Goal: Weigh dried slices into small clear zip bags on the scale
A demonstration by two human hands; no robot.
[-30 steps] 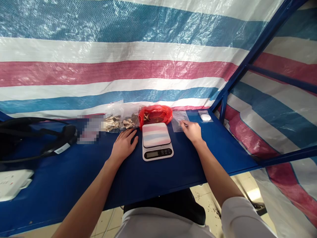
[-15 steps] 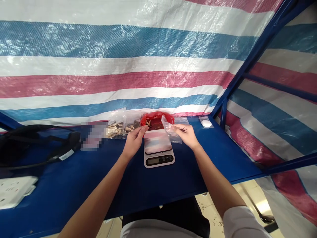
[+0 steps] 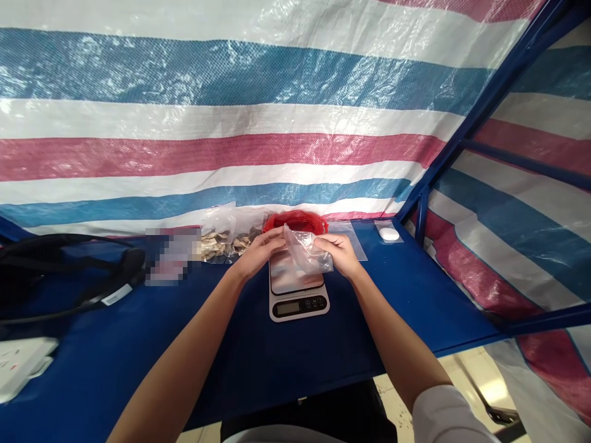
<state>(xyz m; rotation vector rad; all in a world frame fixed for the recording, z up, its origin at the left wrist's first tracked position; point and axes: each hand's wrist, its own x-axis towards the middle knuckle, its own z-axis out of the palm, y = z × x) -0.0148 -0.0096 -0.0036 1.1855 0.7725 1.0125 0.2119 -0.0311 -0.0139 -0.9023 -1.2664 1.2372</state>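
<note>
Over the kitchen scale [image 3: 295, 307], a clear plastic bag [image 3: 311, 255] hangs tilted, covering part of the shiny weighing plate. My right hand [image 3: 340, 251] pinches the bag at its right side. At its upper left edge, my left hand [image 3: 263, 249] has thumb and fingers closed on the plastic; whether anything else is between them I cannot make out. Just behind both hands lies an open red plastic bag [image 3: 295, 220], its contents mostly hidden. Left of it stand clear bags of dried slices, one pale [image 3: 216, 243] and one darker [image 3: 243, 240].
Another flat clear bag [image 3: 355, 243] lies right of the scale, and a small bag with a white case [image 3: 389, 234] farther right. A black headset-like strap [image 3: 106, 271] and a white power strip [image 3: 23, 366] occupy the left. Striped sheeting [image 3: 221, 147] walls the blue table's back.
The clear bag has come left from beside the scale to above its plate, in my right hand. My left hand has moved to the bag's edge. The view has shifted slightly.
</note>
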